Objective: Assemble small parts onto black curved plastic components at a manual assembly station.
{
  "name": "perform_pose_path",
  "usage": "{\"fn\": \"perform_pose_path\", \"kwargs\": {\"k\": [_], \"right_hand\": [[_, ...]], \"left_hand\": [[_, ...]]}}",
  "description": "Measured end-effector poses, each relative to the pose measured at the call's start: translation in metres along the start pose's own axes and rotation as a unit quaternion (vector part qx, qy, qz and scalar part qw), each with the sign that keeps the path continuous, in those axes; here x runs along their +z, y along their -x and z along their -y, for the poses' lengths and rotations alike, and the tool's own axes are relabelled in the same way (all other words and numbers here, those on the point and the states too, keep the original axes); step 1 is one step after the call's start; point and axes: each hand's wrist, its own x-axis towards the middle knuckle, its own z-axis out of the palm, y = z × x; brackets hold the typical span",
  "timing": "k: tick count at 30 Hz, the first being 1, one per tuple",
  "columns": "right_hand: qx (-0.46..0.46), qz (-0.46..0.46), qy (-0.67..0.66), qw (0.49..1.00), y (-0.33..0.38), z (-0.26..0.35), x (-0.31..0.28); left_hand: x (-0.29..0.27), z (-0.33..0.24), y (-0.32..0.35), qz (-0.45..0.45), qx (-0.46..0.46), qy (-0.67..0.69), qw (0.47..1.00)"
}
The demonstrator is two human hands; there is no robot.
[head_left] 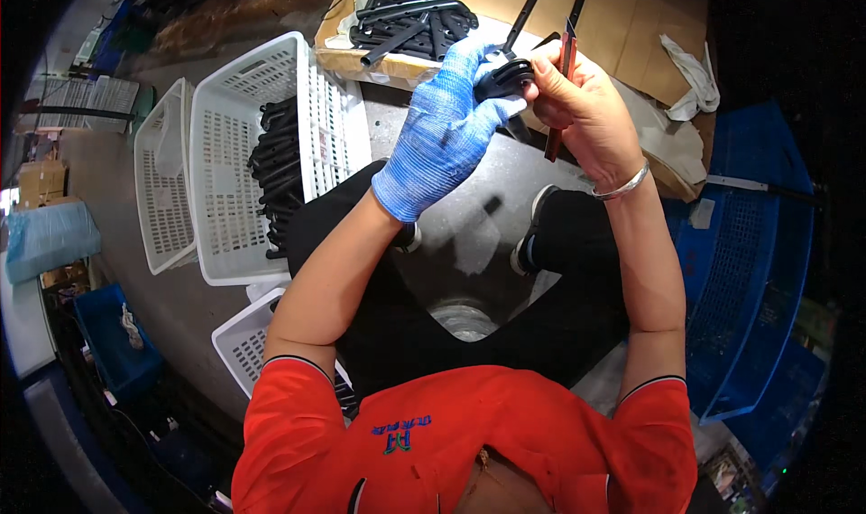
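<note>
My left hand (437,144), in a blue knitted glove, is closed around a black plastic part (505,78) with a rounded, looped end. Bare and wearing a silver bangle, my right hand (591,108) grips a red utility knife (567,56), its blade pointing up and away from me. The right thumb is close to the black part; whether it touches it I cannot tell. Just beyond both hands, a pile of black tubular parts (419,25) lies in an open cardboard box (631,22). A few more long black pieces rest against the cardboard.
On the left stands a white perforated crate (203,153) holding many black parts (278,167), with another white basket (162,185) beside it. A smaller white basket (239,347) sits near my left elbow. Blue plastic crates (744,279) are at the right. Crumpled white wrapping (693,77) lies on the box.
</note>
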Motion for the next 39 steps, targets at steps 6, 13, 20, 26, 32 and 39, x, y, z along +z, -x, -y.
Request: {"fn": "perform_pose_path", "kwargs": {"k": [6, 13, 20, 26, 32, 39], "right_hand": [[-0.002, -0.017, 0.024, 1.0, 0.002, 0.003, 0.003], [-0.021, 0.04, -0.013, 0.999, 0.003, 0.002, 0.011], [-0.026, 0.018, 0.073, 0.997, -0.003, 0.0, 0.009], [-0.1, -0.064, 0.092, 0.989, -0.013, -0.007, -0.013], [-0.105, -0.074, 0.07, 0.989, -0.018, -0.016, -0.024], [-0.075, 0.002, 0.055, 0.996, -0.02, -0.024, -0.004]], "left_hand": [[-0.008, -0.006, -0.004, 0.054, 0.009, -0.025, 0.998], [-0.021, -0.016, -0.006, 0.13, -0.15, 0.108, 0.974], [-0.008, 0.015, 0.004, 0.132, -0.025, 0.031, 0.991], [0.004, -0.018, 0.005, 0.148, -0.336, 0.266, 0.891], [0.008, -0.018, 0.005, 0.173, -0.345, 0.187, 0.903], [-0.001, -0.006, 0.003, 0.137, -0.364, 0.327, 0.861]]}}
